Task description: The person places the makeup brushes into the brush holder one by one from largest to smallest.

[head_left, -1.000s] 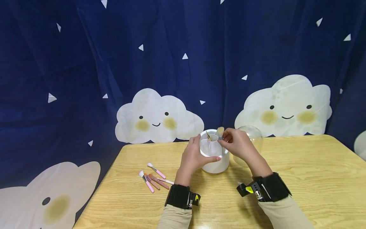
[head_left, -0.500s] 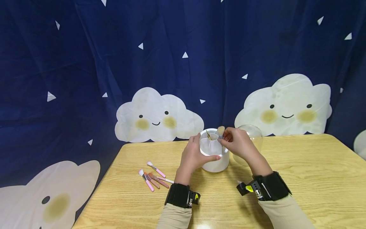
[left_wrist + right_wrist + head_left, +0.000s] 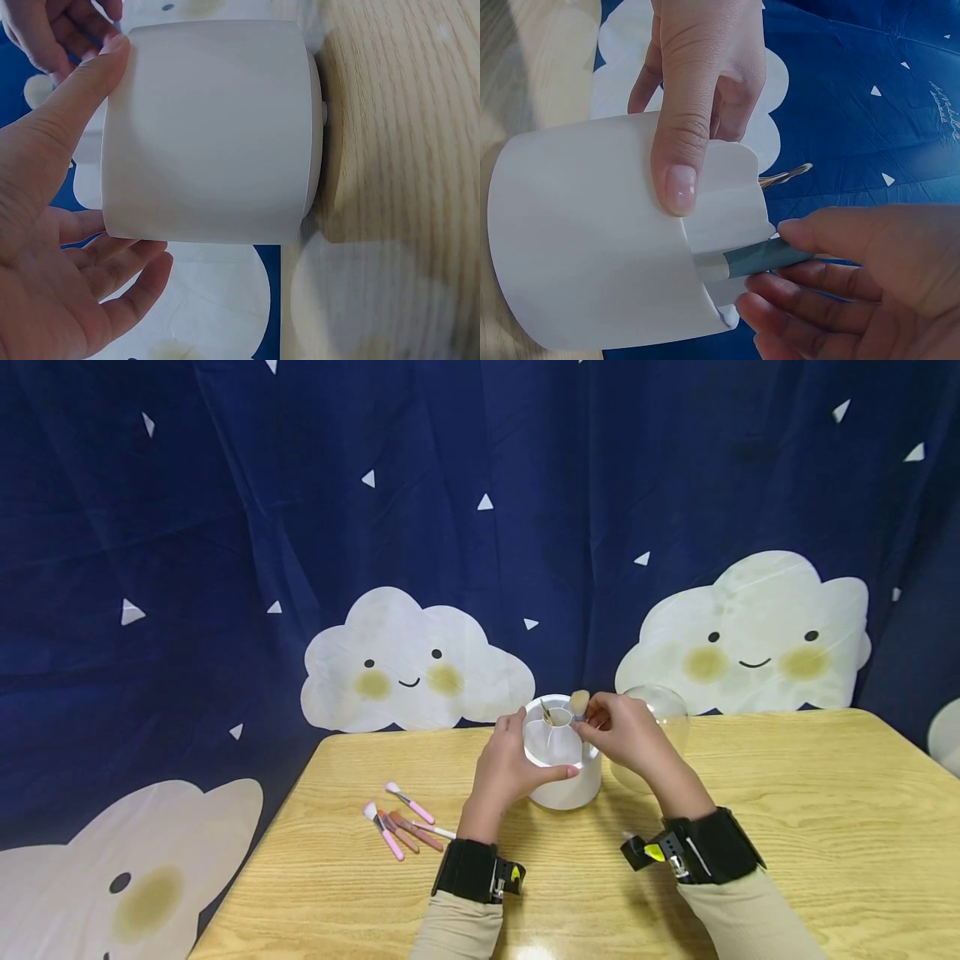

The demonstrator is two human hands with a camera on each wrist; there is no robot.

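Observation:
A white round brush holder (image 3: 566,792) with inner compartments stands on the table in the head view. My left hand (image 3: 506,768) grips it by the rim, its thumb (image 3: 681,169) along the near side and its fingers round the far left. Between thumb and fingers, my right hand (image 3: 626,731) pinches a makeup brush (image 3: 579,702), pale bristles up. The right wrist view shows its blue-grey and white handle (image 3: 754,259) reaching into an outer compartment at the right side; the lower end is hidden. Thin gold-coloured tools (image 3: 547,713) lean in the central cup.
A clear dome cover (image 3: 671,718) stands right behind my right hand. Left of the holder lie several loose brushes: two pink-handled brushes (image 3: 388,837), brownish ones (image 3: 405,831) and a white-handled one (image 3: 433,830). A dark blue cloud-print curtain (image 3: 450,552) hangs behind the wooden table (image 3: 810,818).

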